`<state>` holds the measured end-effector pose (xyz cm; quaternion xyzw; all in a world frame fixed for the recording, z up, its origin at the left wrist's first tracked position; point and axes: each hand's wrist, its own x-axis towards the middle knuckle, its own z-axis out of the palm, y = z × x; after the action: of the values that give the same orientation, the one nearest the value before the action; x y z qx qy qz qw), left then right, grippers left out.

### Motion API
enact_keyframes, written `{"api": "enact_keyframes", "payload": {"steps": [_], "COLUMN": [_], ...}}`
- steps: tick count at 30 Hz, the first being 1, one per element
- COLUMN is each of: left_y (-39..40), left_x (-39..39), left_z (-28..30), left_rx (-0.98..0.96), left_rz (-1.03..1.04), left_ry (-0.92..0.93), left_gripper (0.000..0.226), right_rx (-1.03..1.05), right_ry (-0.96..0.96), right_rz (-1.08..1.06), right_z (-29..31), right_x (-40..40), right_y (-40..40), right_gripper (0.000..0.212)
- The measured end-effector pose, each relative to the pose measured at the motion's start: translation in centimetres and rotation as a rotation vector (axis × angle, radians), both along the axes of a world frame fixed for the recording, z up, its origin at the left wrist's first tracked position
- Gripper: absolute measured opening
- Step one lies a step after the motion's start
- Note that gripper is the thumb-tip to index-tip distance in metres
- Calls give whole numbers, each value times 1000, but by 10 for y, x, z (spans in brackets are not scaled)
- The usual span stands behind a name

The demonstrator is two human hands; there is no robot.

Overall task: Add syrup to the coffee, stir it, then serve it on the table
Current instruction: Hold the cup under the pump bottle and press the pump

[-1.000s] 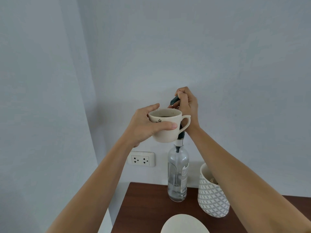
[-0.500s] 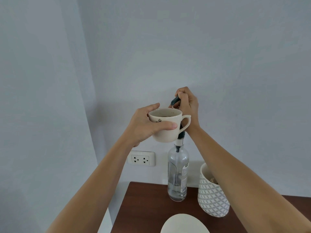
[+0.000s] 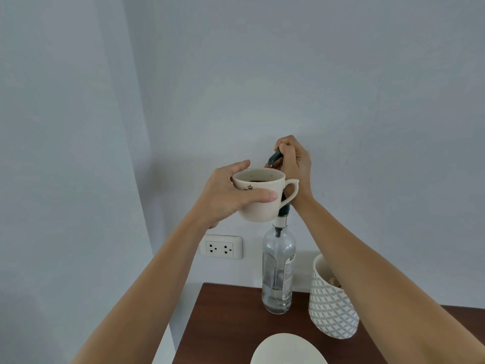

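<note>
My left hand (image 3: 223, 195) grips a cream coffee cup (image 3: 262, 206) by its body, held in the air with dark coffee inside and its handle pointing right. Just behind the cup's rim is the dark green pump head (image 3: 274, 156) of a clear glass syrup bottle (image 3: 278, 274), which stands on the brown table (image 3: 225, 324). My right hand (image 3: 295, 164) is closed over the top of the pump, with the spout reaching over the cup's far edge. The bottle holds a little clear liquid at its base.
A white patterned ceramic pot (image 3: 332, 306) stands right of the bottle, with something brown inside. A white saucer (image 3: 286, 349) lies at the table's near edge. A wall socket (image 3: 220, 247) sits behind, left of the bottle. Pale walls meet in a corner at left.
Hardly anything has moved. My right hand has shifted very slightly on the pump head; the cup stays in the same place under the spout.
</note>
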<state>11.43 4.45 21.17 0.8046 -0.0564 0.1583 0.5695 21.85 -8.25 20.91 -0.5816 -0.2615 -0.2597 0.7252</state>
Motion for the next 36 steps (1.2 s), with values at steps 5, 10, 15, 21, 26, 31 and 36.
{"api": "enact_keyframes", "payload": {"steps": [5,10,15,21,26,31,36], "left_y": [0,0,0,0,1,1,-3], "left_x": [1,1,1,1,1,-1,-4], "left_z": [0,0,0,-1,-3,-5,4], "left_rx": [2,-2,1,-1,15,15,-2], "left_rz": [0,-7,-2,-6,-3,5,11], "left_ry": [-7,-5,-7,-4,-6,-7,4], "left_gripper": [101,96,92,92,105,118,99], "right_rx": [-12,-15,-27,-42,-41,-15,-103], "right_ry": [-10,-11,-28,-35,-15,14,-14], "right_rz": [-11,-7,-20,-18,-26,1,6], "right_z": [0,0,0,-1,-4,-3,0], "right_x": [1,1,1,2,1,-2,-4], "right_y": [0,-1,-1,-2,-2,-2,-6], "right_gripper": [21,22,21,21,22,23,24]}}
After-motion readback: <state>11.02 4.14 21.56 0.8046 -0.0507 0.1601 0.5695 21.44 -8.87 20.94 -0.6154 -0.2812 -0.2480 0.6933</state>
